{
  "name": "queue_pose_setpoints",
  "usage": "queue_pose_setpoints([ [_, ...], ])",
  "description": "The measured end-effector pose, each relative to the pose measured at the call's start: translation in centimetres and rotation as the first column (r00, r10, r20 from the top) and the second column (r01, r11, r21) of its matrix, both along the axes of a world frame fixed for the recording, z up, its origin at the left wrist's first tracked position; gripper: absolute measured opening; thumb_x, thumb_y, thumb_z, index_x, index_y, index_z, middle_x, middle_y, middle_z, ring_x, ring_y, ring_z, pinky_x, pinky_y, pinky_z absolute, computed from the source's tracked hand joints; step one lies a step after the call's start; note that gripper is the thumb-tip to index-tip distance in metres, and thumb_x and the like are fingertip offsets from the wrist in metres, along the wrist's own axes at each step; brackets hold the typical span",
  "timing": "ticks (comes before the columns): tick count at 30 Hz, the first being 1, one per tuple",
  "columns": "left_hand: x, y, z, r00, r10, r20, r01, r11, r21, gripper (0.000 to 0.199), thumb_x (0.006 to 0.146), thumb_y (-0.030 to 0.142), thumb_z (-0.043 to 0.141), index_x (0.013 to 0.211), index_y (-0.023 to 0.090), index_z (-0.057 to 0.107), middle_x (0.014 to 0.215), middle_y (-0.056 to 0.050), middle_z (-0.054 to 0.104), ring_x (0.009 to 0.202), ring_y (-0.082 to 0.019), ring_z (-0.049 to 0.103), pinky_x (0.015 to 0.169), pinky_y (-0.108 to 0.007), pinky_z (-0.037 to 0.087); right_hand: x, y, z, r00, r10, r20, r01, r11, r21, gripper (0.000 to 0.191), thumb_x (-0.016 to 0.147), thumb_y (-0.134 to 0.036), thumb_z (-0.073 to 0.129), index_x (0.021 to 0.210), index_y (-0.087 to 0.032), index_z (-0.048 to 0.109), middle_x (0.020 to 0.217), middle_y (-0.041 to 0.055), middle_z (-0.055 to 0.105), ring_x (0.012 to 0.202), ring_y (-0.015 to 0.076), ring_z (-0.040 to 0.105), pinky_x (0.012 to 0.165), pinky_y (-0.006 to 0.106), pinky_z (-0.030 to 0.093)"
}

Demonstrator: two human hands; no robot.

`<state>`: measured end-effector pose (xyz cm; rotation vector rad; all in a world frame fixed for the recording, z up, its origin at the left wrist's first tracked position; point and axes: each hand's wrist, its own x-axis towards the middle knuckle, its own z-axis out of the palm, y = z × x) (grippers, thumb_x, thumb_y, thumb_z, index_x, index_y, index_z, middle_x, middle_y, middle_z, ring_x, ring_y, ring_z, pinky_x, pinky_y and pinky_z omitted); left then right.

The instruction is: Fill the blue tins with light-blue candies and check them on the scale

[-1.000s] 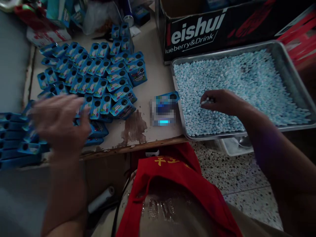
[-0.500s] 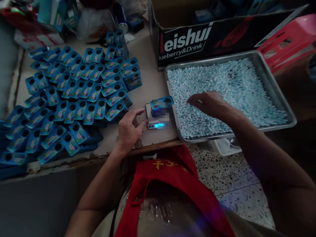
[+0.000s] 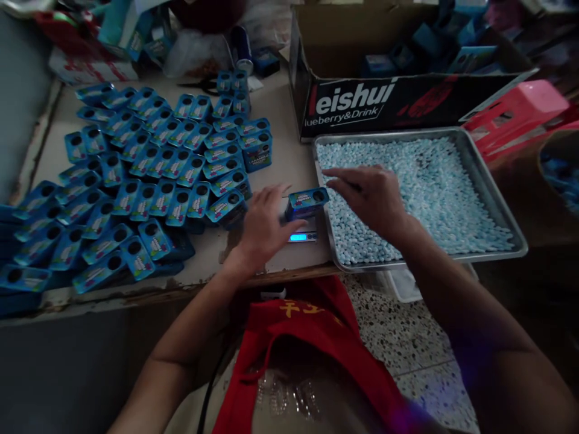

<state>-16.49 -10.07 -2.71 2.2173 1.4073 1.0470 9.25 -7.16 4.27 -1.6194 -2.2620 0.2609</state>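
A small blue candy box [image 3: 307, 202] with a dark round hole in its top stands on a small digital scale [image 3: 312, 235], whose display glows blue. My left hand [image 3: 262, 229] is beside the box on its left, fingers and thumb apart, the thumb near the display. Whether it touches the box I cannot tell. My right hand [image 3: 373, 196] is above the left part of a metal tray [image 3: 520, 244] filled with pale blue and white candies [image 3: 420, 199]. Its fingertips are drawn together near the box's hole; anything between them is too small to make out.
Many similar blue boxes [image 3: 169, 163] stand in rows on the table's left. Behind the tray is a black carton [image 3: 353, 105] with blue boxes inside. A red plastic piece [image 3: 520, 114] lies to the right. A can [image 3: 242, 51] and dark scissors [image 3: 199, 84] lie at the back.
My right hand has moved left from over the candies towards the box. My left hand has come closer to the box and scale. The camera view has shifted slightly.
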Motion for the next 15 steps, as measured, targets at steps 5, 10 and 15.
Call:
queue_pose_setpoints([
  [5, 4.6, 2.2, -0.5, 0.993, -0.117, -0.032, 0.108, 0.973, -0.206, 0.059, 0.100, 0.030, 0.094, 0.152, 0.021, 0.068, 0.148, -0.017, 0.077, 0.140, -0.036, 0.075, 0.122, -0.049, 0.062, -1.2, -1.0, -2.9, 0.999, 0.029, 0.034, -0.031, 0.997, 0.064, 0.044, 0.115, -0.045, 0.054, 0.139, -0.030, 0.088, 0.103, 0.0135, 0.074, 0.100, 0.0338, 0.072, 0.096, 0.049, 0.054],
  [10, 2.3, 0.9, 2.2, 0.999, -0.041, -0.020, 0.037, 0.983, -0.182, 0.029, 0.109, 0.025, 0.080, 0.138, 0.024, 0.076, 0.134, -0.014, 0.082, 0.132, -0.031, 0.079, 0.115, -0.042, 0.067, 1.6, -1.7, -3.7, 0.940, -0.105, -0.325, 0.109, 0.994, -0.007, 0.049, 0.115, -0.058, 0.049, 0.139, -0.039, 0.087, 0.097, 0.0128, 0.071, 0.092, 0.0350, 0.073, 0.091, 0.057, 0.057],
  [15, -11.7, 0.1, 10.5, 0.971, 0.239, -0.022, -0.236, 0.965, 0.112, 0.039, 0.106, 0.021, 0.082, 0.144, 0.023, 0.071, 0.143, -0.012, 0.077, 0.136, -0.029, 0.073, 0.123, -0.049, 0.060, 0.2, -1.2, -5.2, 0.884, -0.218, -0.414, 0.147, 0.970, -0.196, 0.030, 0.107, -0.061, 0.064, 0.123, -0.047, 0.085, 0.098, 0.0105, 0.080, 0.090, 0.0372, 0.078, 0.074, 0.056, 0.057],
])
